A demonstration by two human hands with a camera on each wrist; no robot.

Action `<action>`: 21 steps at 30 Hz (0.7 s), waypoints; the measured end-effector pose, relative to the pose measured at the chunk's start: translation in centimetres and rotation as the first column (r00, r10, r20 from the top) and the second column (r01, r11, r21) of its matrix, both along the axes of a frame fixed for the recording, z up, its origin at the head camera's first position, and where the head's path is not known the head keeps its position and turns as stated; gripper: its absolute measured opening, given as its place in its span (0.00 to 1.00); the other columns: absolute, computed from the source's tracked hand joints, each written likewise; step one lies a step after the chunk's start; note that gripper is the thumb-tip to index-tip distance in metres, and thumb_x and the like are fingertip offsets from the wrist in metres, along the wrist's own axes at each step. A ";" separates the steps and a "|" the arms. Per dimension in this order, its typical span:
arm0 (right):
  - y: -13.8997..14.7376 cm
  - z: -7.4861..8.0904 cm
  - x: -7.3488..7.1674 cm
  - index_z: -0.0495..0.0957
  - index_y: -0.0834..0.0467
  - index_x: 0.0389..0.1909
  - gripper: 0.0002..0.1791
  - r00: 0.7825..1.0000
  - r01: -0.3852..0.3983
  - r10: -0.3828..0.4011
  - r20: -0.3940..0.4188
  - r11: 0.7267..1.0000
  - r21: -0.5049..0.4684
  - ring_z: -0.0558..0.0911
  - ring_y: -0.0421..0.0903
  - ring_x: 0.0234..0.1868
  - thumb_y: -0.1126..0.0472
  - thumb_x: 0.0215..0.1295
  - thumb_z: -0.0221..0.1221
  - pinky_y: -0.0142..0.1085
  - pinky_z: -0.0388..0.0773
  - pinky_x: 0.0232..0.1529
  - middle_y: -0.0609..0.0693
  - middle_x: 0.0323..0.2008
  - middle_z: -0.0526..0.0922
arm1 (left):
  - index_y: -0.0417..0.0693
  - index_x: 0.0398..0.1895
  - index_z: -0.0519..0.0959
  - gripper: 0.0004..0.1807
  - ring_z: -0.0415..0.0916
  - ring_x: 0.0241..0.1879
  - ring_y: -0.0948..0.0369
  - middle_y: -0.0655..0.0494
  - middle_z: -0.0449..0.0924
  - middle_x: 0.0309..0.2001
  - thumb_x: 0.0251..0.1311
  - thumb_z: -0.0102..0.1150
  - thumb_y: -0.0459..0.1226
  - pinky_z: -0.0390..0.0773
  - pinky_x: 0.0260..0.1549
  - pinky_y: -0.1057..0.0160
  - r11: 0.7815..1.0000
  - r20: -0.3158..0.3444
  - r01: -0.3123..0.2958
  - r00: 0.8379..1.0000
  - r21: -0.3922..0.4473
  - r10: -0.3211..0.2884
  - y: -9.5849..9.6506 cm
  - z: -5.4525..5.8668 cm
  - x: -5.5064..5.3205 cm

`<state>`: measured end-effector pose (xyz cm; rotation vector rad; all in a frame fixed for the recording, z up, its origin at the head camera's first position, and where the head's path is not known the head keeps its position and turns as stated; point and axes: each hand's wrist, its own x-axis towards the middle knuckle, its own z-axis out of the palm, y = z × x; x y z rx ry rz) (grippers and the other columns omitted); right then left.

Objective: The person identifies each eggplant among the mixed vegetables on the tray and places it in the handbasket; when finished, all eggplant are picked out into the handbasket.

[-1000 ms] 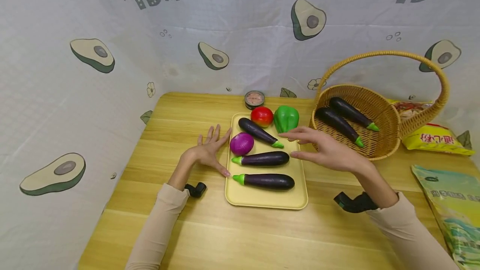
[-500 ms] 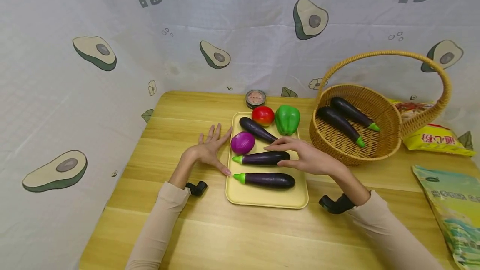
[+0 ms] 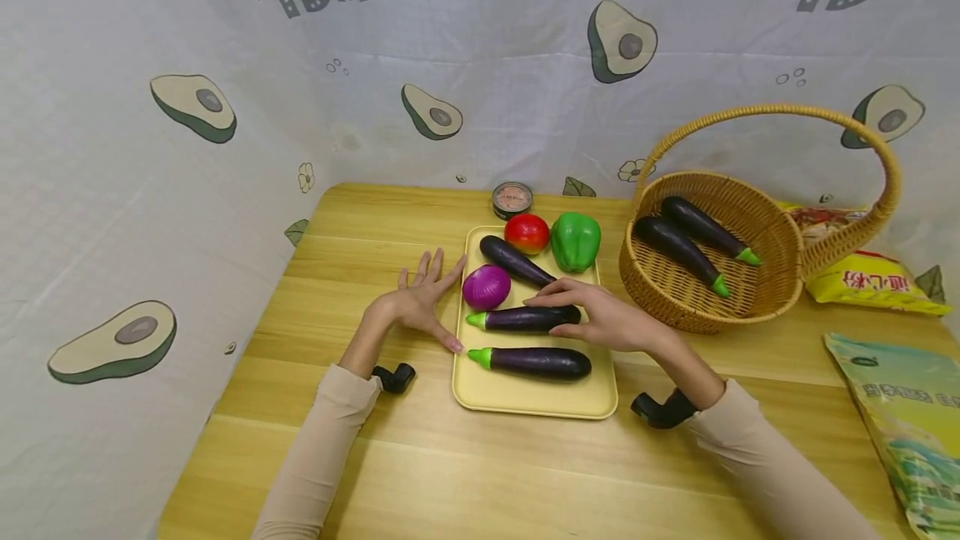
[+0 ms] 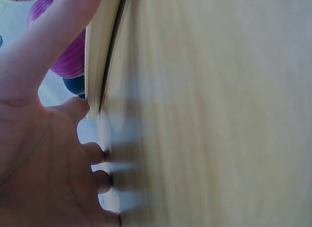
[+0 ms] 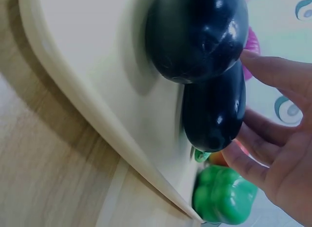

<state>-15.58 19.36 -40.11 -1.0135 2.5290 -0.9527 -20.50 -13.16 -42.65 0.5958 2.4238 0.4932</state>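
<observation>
On a pale yellow tray (image 3: 532, 402) lie three eggplants, one above another. My right hand (image 3: 607, 317) has its thumb and fingers on either side of the rounded end of the middle eggplant (image 3: 510, 319), pinching it; it still lies level on the tray. In the right wrist view, the fingers curl at this eggplant (image 5: 214, 110), behind the nearer eggplant (image 5: 197, 36). The far eggplant (image 3: 512, 258) has its tip hidden by my right hand. My left hand (image 3: 414, 307), fingers spread, rests at the tray's left rim, beside a purple onion (image 3: 486, 287).
A red tomato-like vegetable (image 3: 527, 233) and a green bell pepper (image 3: 576, 242) sit at the tray's far end, before a small round tin (image 3: 512, 200). Right of it stands a wicker basket (image 3: 643, 290) holding two eggplants, with a tall handle. Bags (image 3: 873, 282) lie farther right.
My right hand has moved left and in from the tray's right side, coming down around the middle eggplant's end. My left hand has stayed at the tray's left rim.
</observation>
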 end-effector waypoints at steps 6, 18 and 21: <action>-0.2 -0.5 -0.3 0.81 0.56 0.64 0.24 1.000 -0.016 0.017 -0.008 1.000 0.008 0.80 0.59 0.63 0.66 0.66 0.67 0.59 0.77 0.64 0.59 0.60 0.81 | 0.63 0.84 0.25 0.81 0.07 0.80 0.44 0.40 0.09 0.81 0.42 0.82 0.59 0.19 0.76 0.31 1.000 -0.004 -0.002 1.000 -0.001 0.002 0.1 0.1 0.1; -0.4 -0.8 -0.4 0.84 0.56 0.61 0.23 1.000 -0.005 0.005 -0.006 1.000 0.031 0.82 0.53 0.55 0.69 0.64 0.69 0.51 0.81 0.59 0.56 0.54 0.84 | 0.62 0.84 0.26 0.81 0.07 0.80 0.44 0.40 0.10 0.81 0.42 0.83 0.58 0.19 0.76 0.31 1.000 -0.015 -0.001 1.000 -0.014 0.001 0.2 0.1 0.2; -0.4 -0.8 -0.4 0.84 0.56 0.60 0.23 1.000 -0.013 0.013 -0.002 1.000 0.029 0.81 0.52 0.55 0.69 0.64 0.68 0.50 0.81 0.59 0.56 0.54 0.84 | 0.62 0.84 0.26 0.81 0.07 0.80 0.44 0.40 0.09 0.81 0.42 0.83 0.58 0.19 0.76 0.31 1.000 -0.016 -0.002 1.000 -0.013 0.002 0.1 0.2 0.2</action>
